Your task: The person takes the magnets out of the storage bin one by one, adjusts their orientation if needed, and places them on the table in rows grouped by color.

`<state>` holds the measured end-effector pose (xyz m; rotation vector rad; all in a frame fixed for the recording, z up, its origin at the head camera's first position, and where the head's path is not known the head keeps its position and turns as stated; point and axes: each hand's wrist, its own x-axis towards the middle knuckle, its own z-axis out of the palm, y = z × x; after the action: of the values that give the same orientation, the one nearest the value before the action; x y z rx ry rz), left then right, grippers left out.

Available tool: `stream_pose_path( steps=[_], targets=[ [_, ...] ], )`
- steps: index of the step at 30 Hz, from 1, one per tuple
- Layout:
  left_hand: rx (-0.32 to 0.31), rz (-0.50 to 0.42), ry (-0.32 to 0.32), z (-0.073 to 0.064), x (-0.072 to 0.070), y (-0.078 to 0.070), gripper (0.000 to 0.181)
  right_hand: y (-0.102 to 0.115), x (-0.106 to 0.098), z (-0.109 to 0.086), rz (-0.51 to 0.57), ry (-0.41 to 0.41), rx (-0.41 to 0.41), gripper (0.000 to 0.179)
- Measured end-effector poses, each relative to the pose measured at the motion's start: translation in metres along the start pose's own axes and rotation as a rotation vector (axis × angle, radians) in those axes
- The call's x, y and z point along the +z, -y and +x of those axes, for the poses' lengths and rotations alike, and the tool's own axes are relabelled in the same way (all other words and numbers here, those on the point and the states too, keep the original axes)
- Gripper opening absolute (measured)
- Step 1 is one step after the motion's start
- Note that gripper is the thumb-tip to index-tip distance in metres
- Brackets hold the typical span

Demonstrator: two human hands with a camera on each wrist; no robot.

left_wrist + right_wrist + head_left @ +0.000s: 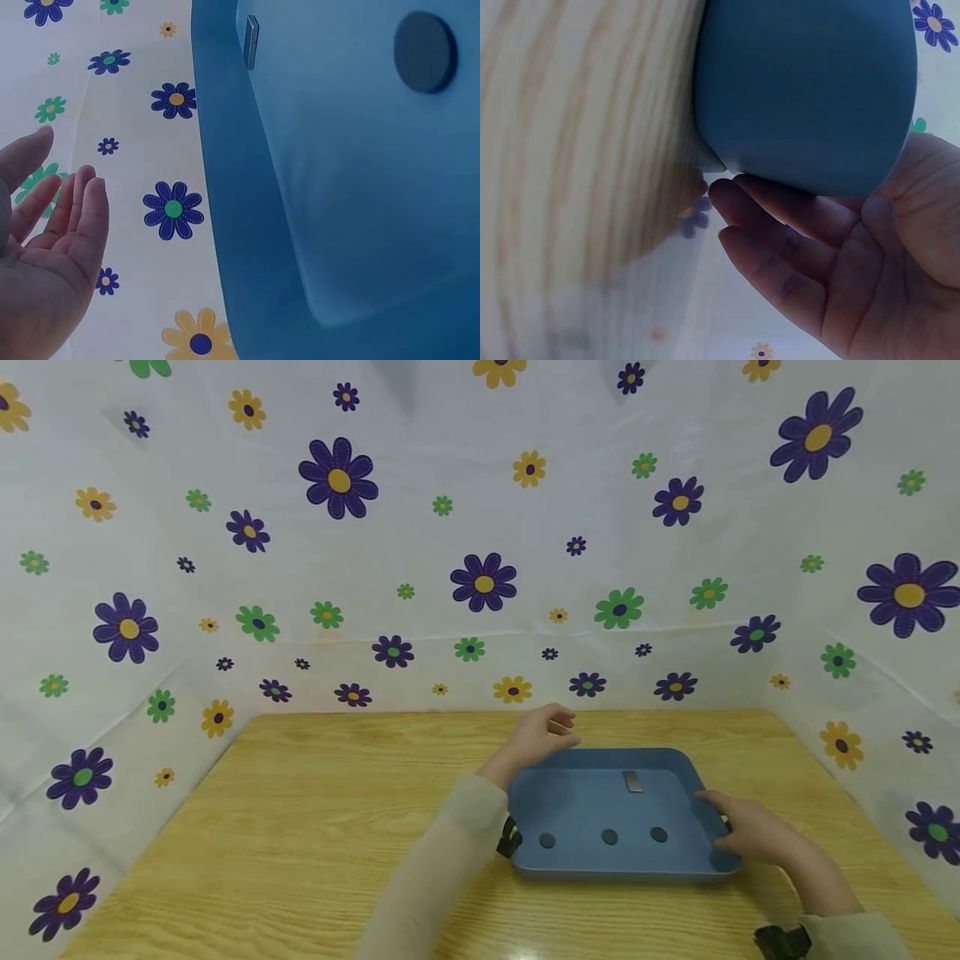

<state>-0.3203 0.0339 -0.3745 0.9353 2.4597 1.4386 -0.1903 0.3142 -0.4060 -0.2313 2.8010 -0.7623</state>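
A blue rectangular tray (pixel 585 874) lies on the right part of the table. Three dark round discs, among them a middle disc (pixel 610 837), sit in a row along its near side. A small silvery rectangular piece (pixel 633 782) lies farther back in the tray. My right hand (pixel 753 831) grips the tray's right end, its fingers low on the outer side (pixel 802 112) and the thumb behind the wall. Above the tray's far left corner is my left hand (pixel 536 739), holding nothing, its fingers loosely bent. In the left wrist view that hand (pixel 56 247) shows apart from the tray.
The wooden table (pixel 300 827) stretches to the left of the tray. White cloth (pixel 420 543) printed with purple, yellow and green flowers stands behind the table and on both sides. A black strap (pixel 510 839) on my left wrist overlaps the tray's near left corner.
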Motion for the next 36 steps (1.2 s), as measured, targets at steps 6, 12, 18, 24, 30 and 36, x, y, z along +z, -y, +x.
stream_pose_path(
  steps=[6,12,18,24,30,36],
  targets=[
    [-0.004,-0.028,0.0,0.006,0.013,0.0,0.033,-0.001,0.0,0.002,-0.028,-0.008,-0.025,0.063],
    [0.006,-0.037,0.0,0.012,0.024,0.001,0.033,-0.001,0.001,0.001,-0.019,-0.006,-0.035,0.064],
    [0.013,-0.074,0.0,0.017,0.036,0.003,0.033,0.0,0.001,0.001,-0.031,-0.021,-0.029,0.063],
    [-0.006,-0.103,0.007,0.019,0.046,0.002,0.033,0.0,0.0,0.001,-0.022,-0.021,-0.032,0.064],
    [-0.016,-0.144,0.003,0.022,0.053,0.002,0.032,-0.002,0.001,0.0,-0.014,-0.022,-0.041,0.063],
    [-0.031,-0.175,0.014,0.023,0.059,0.002,0.032,-0.002,0.002,-0.002,0.008,-0.013,-0.043,0.064]
  ],
)
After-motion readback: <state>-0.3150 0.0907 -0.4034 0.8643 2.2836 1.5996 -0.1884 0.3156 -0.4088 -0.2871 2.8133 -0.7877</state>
